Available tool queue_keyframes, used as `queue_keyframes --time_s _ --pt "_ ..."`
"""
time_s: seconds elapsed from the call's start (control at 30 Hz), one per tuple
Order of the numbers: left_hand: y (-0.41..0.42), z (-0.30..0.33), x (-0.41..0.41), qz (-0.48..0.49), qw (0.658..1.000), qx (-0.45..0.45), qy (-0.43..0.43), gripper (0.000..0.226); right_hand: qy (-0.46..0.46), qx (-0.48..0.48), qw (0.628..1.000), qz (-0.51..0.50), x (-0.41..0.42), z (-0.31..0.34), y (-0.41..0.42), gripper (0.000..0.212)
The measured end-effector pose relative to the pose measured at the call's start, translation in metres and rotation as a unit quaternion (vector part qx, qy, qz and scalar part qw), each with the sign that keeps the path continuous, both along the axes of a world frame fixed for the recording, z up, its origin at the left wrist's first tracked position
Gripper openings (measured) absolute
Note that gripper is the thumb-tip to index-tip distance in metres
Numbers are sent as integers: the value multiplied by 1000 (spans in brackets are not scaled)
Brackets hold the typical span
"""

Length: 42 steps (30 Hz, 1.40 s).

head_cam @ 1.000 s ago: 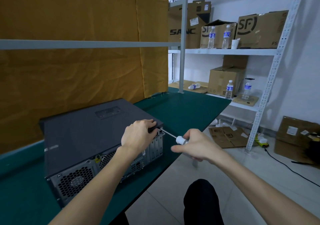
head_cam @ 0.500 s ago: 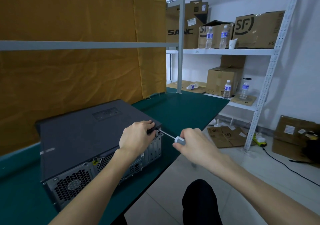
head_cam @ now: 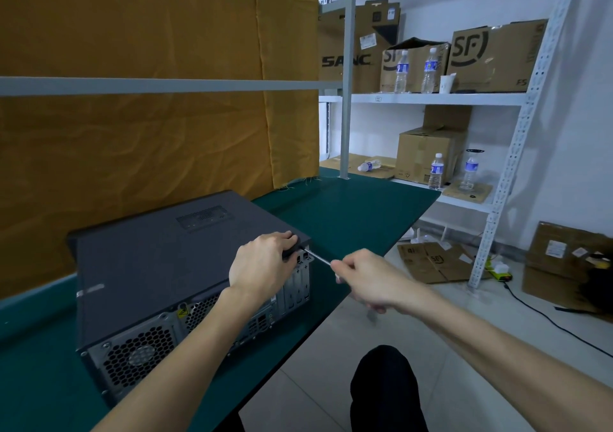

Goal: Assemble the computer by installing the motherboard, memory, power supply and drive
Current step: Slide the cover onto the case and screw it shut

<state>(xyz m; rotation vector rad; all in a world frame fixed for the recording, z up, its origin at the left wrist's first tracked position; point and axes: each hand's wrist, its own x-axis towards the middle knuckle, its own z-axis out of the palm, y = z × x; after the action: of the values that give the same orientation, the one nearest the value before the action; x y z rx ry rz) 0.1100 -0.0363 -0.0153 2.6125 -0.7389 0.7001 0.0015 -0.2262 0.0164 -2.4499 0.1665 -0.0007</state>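
On green tabletop [head_cam: 348, 219]: closed computer case [head_cam: 172, 265], left hand [head_cam: 262, 265] gripping its 3 o'clock corner, right hand [head_cam: 368, 282] curled round screwdriver [head_cam: 316, 258]; yellow cloth [head_cam: 149, 132] at 12, box-and-bottle shelves [head_cam: 431, 99] at 2.

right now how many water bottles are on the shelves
5: two upright on the upper shelf, two upright on the lower shelf, one lying down there. Boxes may hide more.
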Motion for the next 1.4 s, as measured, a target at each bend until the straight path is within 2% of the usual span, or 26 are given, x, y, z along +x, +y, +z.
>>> queue_keyframes --time_s 0.07,0.1,0.13,0.17,0.23,0.27,0.3,0.37,0.43,0.5,0.6,0.7,0.77,0.83,0.9,0.97,1.07,1.23,1.3,1.4 --pt "-1 0 0 -2 1000 6 -3 31 93 147 985 -20 2 9 -6 44" --pt "-1 1 0 -3 1000 8 -4 30 107 161 981 -19 2 10 -7 45" --pt "0 1 -1 -3 1000 8 -4 30 94 129 987 -15 1 8 -5 45" --pt "0 1 -2 -4 1000 7 -4 30 60 44 997 -9 -1 4 -2 44" --pt "1 0 -2 -7 1000 5 -7 31 -23 -145 989 3 -3 -5 1 43" --pt "1 0 -2 -8 1000 6 -7 31 -39 -167 985 4 -2 -7 2 44" --pt "1 0 -2 -10 1000 7 -6 31 -34 -147 989 11 0 -8 2 44" --pt "1 2 -1 -9 1000 7 -2 30 14 -33 999 19 5 -5 -1 44" --pt "0 2 -1 -7 1000 7 4 30 71 69 995 11 8 -1 -2 44" --pt "0 3 -1 -7 1000 9 7 31 98 121 988 5 7 1 -3 42" --pt "0 5 -3 -6 1000 10 15 33 106 153 982 13 5 0 -4 42" --pt "1 12 1 1 1000 -3 30 30 98 132 986 31 1 1 -16 45" --pt "1 19 15 11 999 -11 42 40 103 141 984 35 4 4 -35 45" --pt "0 27 35 12 995 -58 80 48 101 190 977 6 21 4 -58 42" --pt "-3 31 59 0 988 -89 129 37 76 232 968 -59 55 -5 -72 32" --pt "-6 32 81 21 987 -55 150 25 58 242 963 -103 103 -23 -73 19" --pt "-5 31 106 76 984 -12 163 34 35 181 978 -103 181 -55 -55 22" --pt "6 22 117 64 985 -46 153 29 9 0 999 -35 266 -87 -20 17" --pt "7 21 115 59 986 -54 144 28 29 -24 999 -11 284 -93 -10 7" --pt "8 21 115 62 987 -57 133 27 38 -42 998 7 297 -98 -2 9"
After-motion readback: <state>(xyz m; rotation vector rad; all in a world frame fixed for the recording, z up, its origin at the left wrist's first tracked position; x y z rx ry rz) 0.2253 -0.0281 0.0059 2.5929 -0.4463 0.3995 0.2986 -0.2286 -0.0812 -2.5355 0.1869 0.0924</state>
